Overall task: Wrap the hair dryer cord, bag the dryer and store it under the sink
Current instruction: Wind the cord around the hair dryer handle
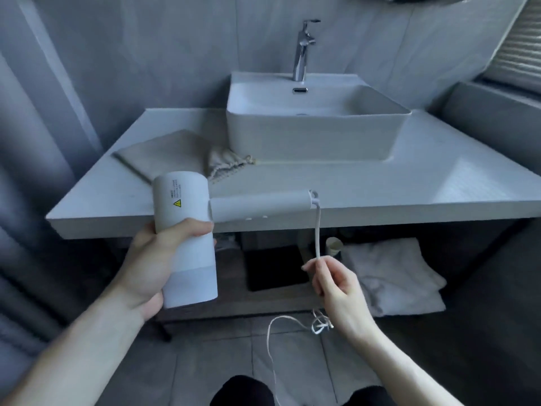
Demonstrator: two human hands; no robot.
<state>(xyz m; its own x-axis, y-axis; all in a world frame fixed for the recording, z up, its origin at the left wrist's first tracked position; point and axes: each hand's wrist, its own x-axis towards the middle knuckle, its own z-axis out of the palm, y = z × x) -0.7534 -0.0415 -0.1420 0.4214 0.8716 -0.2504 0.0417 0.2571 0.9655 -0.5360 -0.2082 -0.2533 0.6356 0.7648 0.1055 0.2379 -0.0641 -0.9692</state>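
Note:
A white hair dryer [187, 206] is held in front of the counter edge, its barrel upright and its handle [260, 208] pointing right. My left hand [155, 259] grips the barrel from the left. The white cord [317, 230] hangs straight down from the handle's end into my right hand [336, 288], which pinches it. Below that hand the cord loops loosely toward the floor [281, 320]. A beige drawstring bag [167, 152] lies flat on the counter left of the sink.
A white vessel sink [310, 142] with a chrome tap [303, 51] stands on the pale counter [409, 189]. Under the counter an open shelf holds folded white towels [395, 273], a paper roll [333, 246] and a dark item [272, 268]. Grey tiled floor lies below.

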